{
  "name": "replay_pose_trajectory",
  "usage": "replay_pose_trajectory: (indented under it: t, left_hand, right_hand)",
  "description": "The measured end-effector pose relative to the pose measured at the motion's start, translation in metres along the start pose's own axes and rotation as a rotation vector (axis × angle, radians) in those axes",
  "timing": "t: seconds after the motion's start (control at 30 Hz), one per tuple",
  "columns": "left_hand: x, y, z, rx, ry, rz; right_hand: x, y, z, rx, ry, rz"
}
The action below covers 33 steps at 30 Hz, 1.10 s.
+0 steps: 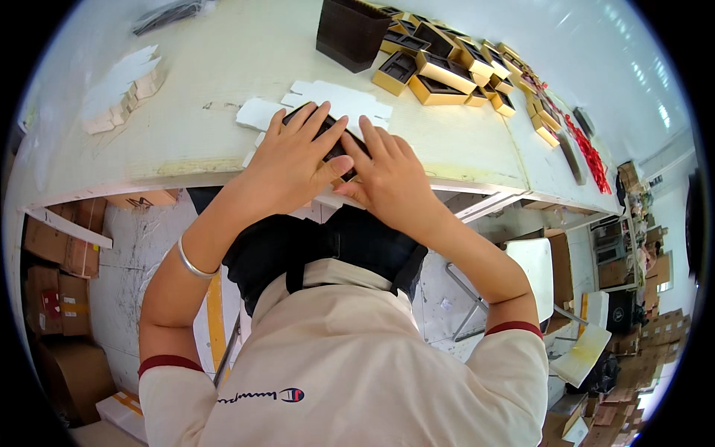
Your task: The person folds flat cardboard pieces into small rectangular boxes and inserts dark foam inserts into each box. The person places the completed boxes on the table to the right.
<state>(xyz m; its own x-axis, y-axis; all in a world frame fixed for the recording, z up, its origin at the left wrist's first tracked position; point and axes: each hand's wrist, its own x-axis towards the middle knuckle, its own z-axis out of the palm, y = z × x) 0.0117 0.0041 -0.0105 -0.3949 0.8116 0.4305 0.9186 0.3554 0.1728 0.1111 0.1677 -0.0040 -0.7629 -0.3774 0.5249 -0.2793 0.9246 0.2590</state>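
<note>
Hands first: we press both flat on a small black box (328,138) that lies at the near edge of the pale worktable (208,89), just above the centre of the frame. Our left hand (290,160) covers the box's left part with its fingers spread apart and laid over the top; our right hand (383,175) lies just beside it, fingers also apart and flat, thumb tucked at the box's near side. Neither hand is closed around the box; most of it is hidden under our palms. Under the box lie white flat card blanks (335,100), reaching toward the upper centre. A stack of more white blanks (123,93) sits in the upper left, well apart. Toward the upper right we see a dark upright bag-like piece (350,33) and a row of gold-edged open boxes (447,67). A silver bangle (192,264) circles our left wrist.
</note>
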Motion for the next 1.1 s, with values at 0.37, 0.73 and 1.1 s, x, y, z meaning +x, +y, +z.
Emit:
replay_pose_trajectory:
  t: [0.37,0.73,1.1]
  left_hand:
    - [0.003,-0.007,0.000,-0.232,0.058,-0.054]
    - [-0.028,-0.012,-0.014,0.057,-0.152,-0.029]
    - [-0.033,-0.012,-0.010,-0.022,-0.035,-0.045]
  right_hand:
    - [0.001,0.000,0.000,0.230,-0.134,0.143]
    - [-0.096,0.174,-0.046,0.306,-0.258,0.559]
    - [-0.123,0.165,0.000,0.291,0.308,0.625]
